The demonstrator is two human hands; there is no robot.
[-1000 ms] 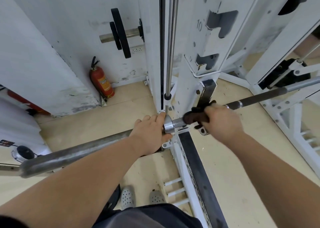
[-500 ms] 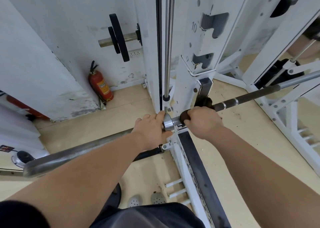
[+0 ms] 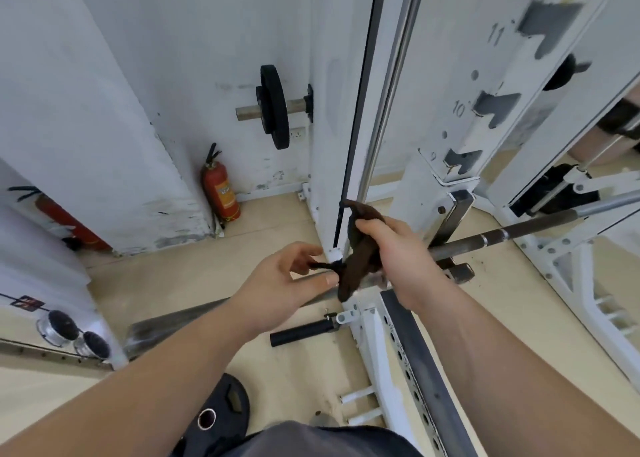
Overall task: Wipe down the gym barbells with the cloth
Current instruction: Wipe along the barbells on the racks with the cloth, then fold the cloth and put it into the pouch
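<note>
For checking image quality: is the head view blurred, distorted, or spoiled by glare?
Head view: the wide lens bows and tilts the white rack upright; the brown cloth, left hand and right hand look slightly soft; light is even, with only a mild sheen on the chrome guide rod.

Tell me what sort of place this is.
Most likely a gym's weights area: a barbell lies across a white rack with numbered hook slots, a black weight plate sits on a storage peg, and another plate lies on the floor.
</note>
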